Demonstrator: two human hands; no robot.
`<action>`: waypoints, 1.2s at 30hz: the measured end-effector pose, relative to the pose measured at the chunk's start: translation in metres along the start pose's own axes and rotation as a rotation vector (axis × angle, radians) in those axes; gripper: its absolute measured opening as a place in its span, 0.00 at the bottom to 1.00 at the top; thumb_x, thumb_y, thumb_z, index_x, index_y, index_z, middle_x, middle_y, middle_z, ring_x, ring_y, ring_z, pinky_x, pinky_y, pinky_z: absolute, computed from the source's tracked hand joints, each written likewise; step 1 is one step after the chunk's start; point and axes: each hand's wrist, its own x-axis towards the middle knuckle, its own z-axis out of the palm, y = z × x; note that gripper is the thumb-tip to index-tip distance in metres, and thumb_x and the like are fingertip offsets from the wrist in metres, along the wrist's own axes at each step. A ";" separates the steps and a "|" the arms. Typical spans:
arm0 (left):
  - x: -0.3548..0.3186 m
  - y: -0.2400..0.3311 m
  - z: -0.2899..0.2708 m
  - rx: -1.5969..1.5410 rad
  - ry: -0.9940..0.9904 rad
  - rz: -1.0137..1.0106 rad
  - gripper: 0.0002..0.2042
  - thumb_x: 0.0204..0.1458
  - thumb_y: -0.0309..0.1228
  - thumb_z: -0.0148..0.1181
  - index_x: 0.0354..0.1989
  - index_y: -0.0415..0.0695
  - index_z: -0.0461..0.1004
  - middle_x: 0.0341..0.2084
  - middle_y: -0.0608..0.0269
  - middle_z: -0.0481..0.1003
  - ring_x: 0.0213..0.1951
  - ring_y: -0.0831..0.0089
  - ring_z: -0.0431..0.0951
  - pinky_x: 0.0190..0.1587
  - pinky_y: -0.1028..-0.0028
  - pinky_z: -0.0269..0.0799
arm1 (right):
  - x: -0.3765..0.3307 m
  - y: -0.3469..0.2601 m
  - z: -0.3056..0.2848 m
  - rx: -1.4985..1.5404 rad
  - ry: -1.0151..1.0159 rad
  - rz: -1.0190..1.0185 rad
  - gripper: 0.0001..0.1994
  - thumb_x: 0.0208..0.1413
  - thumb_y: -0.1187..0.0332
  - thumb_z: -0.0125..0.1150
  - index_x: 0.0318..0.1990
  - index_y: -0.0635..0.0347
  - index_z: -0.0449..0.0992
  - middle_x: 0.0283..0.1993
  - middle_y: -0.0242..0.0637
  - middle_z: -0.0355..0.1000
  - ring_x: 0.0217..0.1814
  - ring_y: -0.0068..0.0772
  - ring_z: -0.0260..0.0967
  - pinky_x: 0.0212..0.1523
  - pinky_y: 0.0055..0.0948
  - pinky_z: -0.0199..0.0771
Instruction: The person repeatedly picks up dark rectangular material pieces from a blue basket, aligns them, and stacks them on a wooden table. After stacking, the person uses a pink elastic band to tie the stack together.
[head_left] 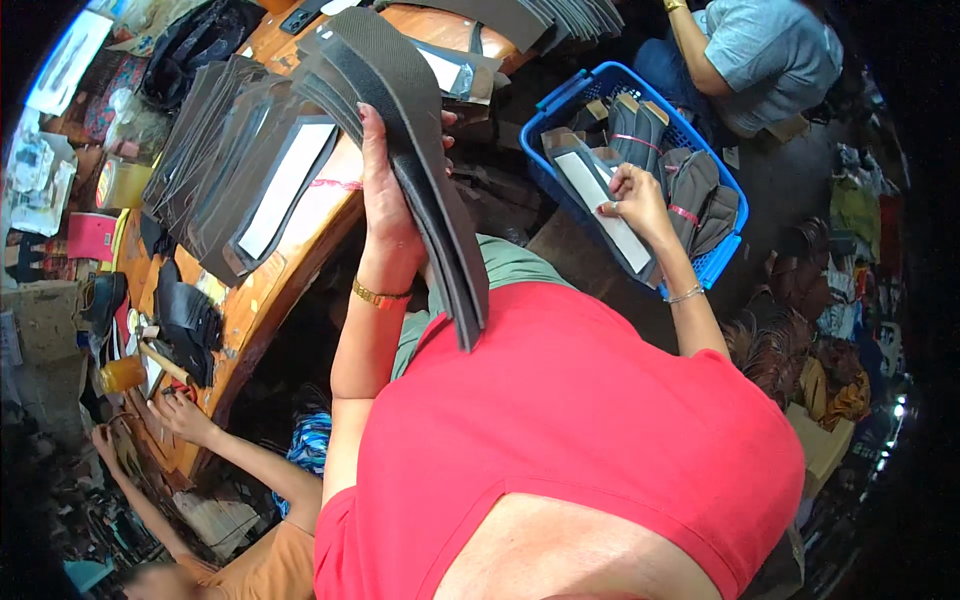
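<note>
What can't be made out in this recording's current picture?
All in the head view:
- Left hand: palm and parts of the fingers, hidden by the dark stack it holds.
- Right hand: whether its fingertips touch the white strip; the hand obscures any contact.
- Blue basket: its floor, covered by dark bundles.
- Grey-shirted co-worker: head, cut off by the top edge.

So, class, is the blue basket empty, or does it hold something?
The blue basket is not empty: grey bundles tied with pink bands and a white strip show inside.
</note>
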 end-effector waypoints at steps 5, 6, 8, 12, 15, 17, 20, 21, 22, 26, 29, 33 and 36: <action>0.001 -0.002 0.000 -0.061 0.012 -0.024 0.29 0.60 0.58 0.45 0.47 0.41 0.73 0.37 0.59 0.78 0.32 0.79 0.75 0.30 0.79 0.73 | 0.008 -0.043 -0.037 0.483 -0.009 -0.026 0.14 0.37 0.79 0.75 0.32 0.62 0.77 0.28 0.26 0.73 0.28 0.12 0.66 0.30 0.15 0.67; 0.002 -0.002 0.000 -0.077 -0.003 -0.041 0.29 0.61 0.58 0.44 0.47 0.40 0.73 0.37 0.59 0.77 0.31 0.78 0.75 0.30 0.79 0.73 | 0.008 -0.058 -0.042 0.620 -0.011 -0.070 0.12 0.39 0.80 0.75 0.32 0.62 0.77 0.28 0.27 0.74 0.27 0.12 0.66 0.31 0.14 0.67; 0.004 -0.001 -0.001 -0.207 -0.179 -0.139 0.29 0.63 0.56 0.39 0.52 0.40 0.69 0.41 0.53 0.76 0.33 0.73 0.76 0.32 0.75 0.73 | 0.004 -0.098 -0.059 0.675 0.000 -0.225 0.09 0.44 0.79 0.72 0.32 0.64 0.78 0.30 0.28 0.74 0.30 0.14 0.68 0.34 0.18 0.71; 0.013 -0.002 -0.012 -0.128 -0.381 -0.273 0.28 0.64 0.53 0.36 0.57 0.40 0.66 0.45 0.46 0.75 0.36 0.69 0.76 0.34 0.71 0.74 | 0.006 -0.159 -0.101 0.373 -0.333 -0.769 0.09 0.37 0.81 0.69 0.29 0.65 0.76 0.48 0.42 0.72 0.49 0.28 0.69 0.43 0.24 0.72; 0.009 0.002 -0.007 0.109 -0.311 -0.256 0.26 0.64 0.50 0.41 0.55 0.38 0.68 0.44 0.49 0.75 0.37 0.71 0.76 0.36 0.73 0.73 | -0.003 -0.226 -0.096 -0.288 -0.085 -1.288 0.06 0.37 0.75 0.68 0.27 0.62 0.79 0.57 0.37 0.71 0.58 0.36 0.68 0.53 0.31 0.71; 0.007 0.001 -0.006 0.362 -0.282 -0.104 0.24 0.65 0.44 0.42 0.61 0.38 0.64 0.53 0.50 0.71 0.49 0.70 0.73 0.51 0.71 0.70 | -0.012 -0.246 -0.084 -0.518 -0.044 -1.467 0.07 0.38 0.74 0.67 0.29 0.58 0.81 0.63 0.30 0.67 0.65 0.36 0.64 0.59 0.35 0.68; 0.013 0.000 -0.025 0.675 -0.389 0.115 0.23 0.65 0.36 0.43 0.64 0.36 0.61 0.63 0.53 0.62 0.64 0.67 0.62 0.66 0.70 0.55 | -0.016 -0.249 -0.049 -0.722 -0.105 -1.732 0.12 0.41 0.69 0.62 0.36 0.58 0.83 0.67 0.32 0.63 0.70 0.34 0.58 0.70 0.43 0.56; 0.018 -0.001 -0.035 0.759 -0.448 0.189 0.23 0.64 0.33 0.42 0.65 0.35 0.60 0.66 0.55 0.59 0.67 0.66 0.57 0.70 0.70 0.48 | -0.019 -0.246 -0.040 -0.772 -0.093 -1.747 0.14 0.41 0.68 0.61 0.38 0.60 0.83 0.66 0.35 0.63 0.70 0.34 0.58 0.71 0.43 0.55; 0.014 0.004 -0.020 0.666 -0.310 0.096 0.22 0.64 0.34 0.43 0.63 0.34 0.62 0.64 0.53 0.62 0.65 0.66 0.61 0.69 0.69 0.53 | -0.019 -0.245 -0.034 -0.819 -0.080 -1.761 0.17 0.41 0.67 0.59 0.40 0.61 0.82 0.66 0.38 0.63 0.70 0.34 0.58 0.72 0.44 0.54; 0.008 0.032 0.004 0.087 -0.026 -0.388 0.24 0.64 0.41 0.46 0.59 0.33 0.66 0.55 0.49 0.71 0.54 0.64 0.75 0.59 0.68 0.69 | -0.016 -0.249 -0.038 -0.661 -0.038 -1.820 0.16 0.39 0.67 0.60 0.38 0.64 0.81 0.48 0.41 0.73 0.47 0.32 0.73 0.61 0.40 0.68; 0.019 0.028 -0.040 -0.277 -0.208 -0.422 0.26 0.64 0.46 0.43 0.58 0.34 0.66 0.50 0.45 0.74 0.48 0.59 0.78 0.55 0.62 0.74 | -0.009 -0.256 -0.037 -0.452 -0.097 -1.850 0.07 0.43 0.69 0.61 0.29 0.63 0.76 0.39 0.36 0.70 0.43 0.31 0.72 0.48 0.33 0.73; 0.007 0.046 -0.054 -0.308 -0.323 -0.291 0.30 0.64 0.47 0.40 0.62 0.32 0.61 0.55 0.40 0.69 0.54 0.54 0.74 0.56 0.59 0.73 | 0.029 -0.278 -0.055 -0.154 -0.188 -1.718 0.06 0.45 0.70 0.64 0.28 0.60 0.73 0.35 0.35 0.70 0.41 0.33 0.71 0.40 0.29 0.74; -0.011 0.057 -0.060 -0.389 -0.361 -0.211 0.33 0.62 0.51 0.36 0.64 0.31 0.57 0.57 0.34 0.65 0.56 0.43 0.70 0.50 0.51 0.76 | 0.064 -0.272 -0.065 0.132 -0.177 -1.091 0.09 0.53 0.69 0.65 0.40 0.63 0.78 0.40 0.37 0.75 0.42 0.29 0.73 0.43 0.27 0.73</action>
